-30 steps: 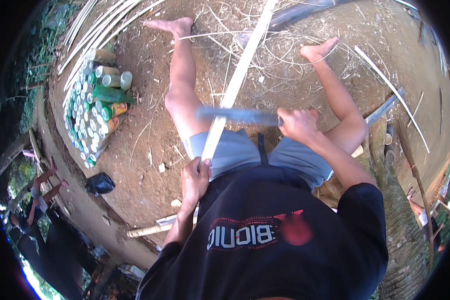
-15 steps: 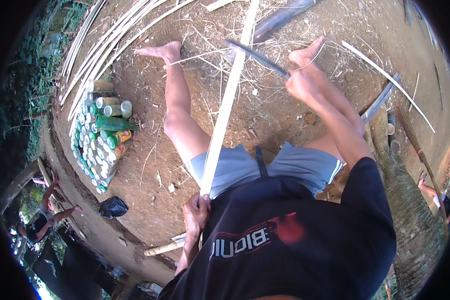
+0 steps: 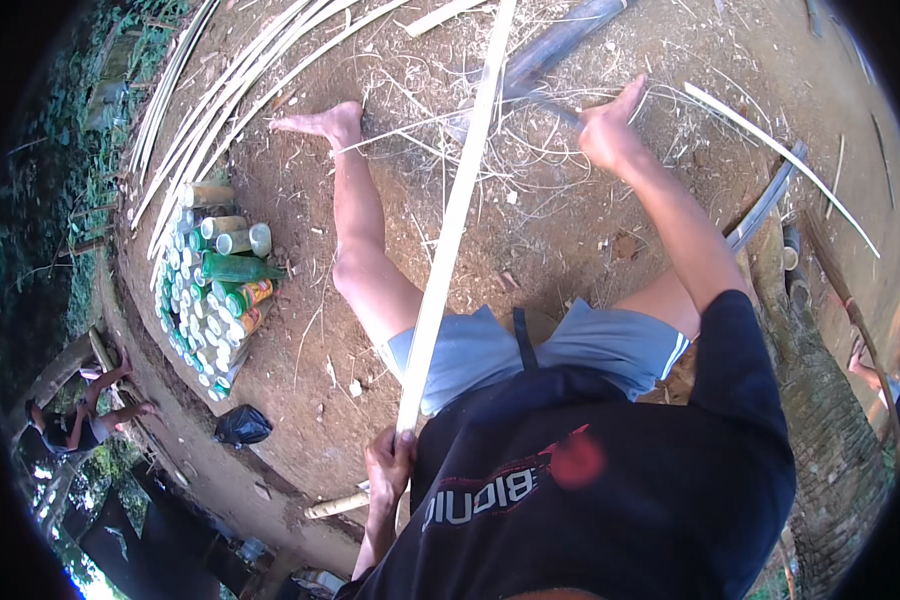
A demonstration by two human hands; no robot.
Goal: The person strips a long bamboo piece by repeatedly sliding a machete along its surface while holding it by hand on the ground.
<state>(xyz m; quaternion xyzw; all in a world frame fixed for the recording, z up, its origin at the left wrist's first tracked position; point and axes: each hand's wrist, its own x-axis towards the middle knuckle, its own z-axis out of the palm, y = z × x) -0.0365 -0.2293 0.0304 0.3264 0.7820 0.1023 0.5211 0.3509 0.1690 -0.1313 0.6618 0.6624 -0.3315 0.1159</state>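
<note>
A long pale bamboo strip [image 3: 448,240] slants from my waist, across my left thigh and away beyond my feet. My left hand [image 3: 390,462] is closed around its near end. Beyond my knees, my right hand [image 3: 610,138] grips a knife by its handle, which the fingers hide. The knife's dark blade [image 3: 555,108] points left toward the strip, over the shavings; where its tip ends I cannot tell. A dark bamboo pole [image 3: 570,42] lies on the ground under the strip's far part.
Thin shavings [image 3: 530,150] litter the dirt between my bare feet. Several long pale strips [image 3: 235,95] lie at the far left, above a cluster of jars and bottles [image 3: 210,300] and a black plastic bag [image 3: 242,425]. A tree trunk [image 3: 820,400] stands right. Other people [image 3: 75,425] sit at the edges.
My right hand has shifted a little to the right and nearer its foot. The blade, which lay across the strip with its tip past it, now shows only on the strip's right side.
</note>
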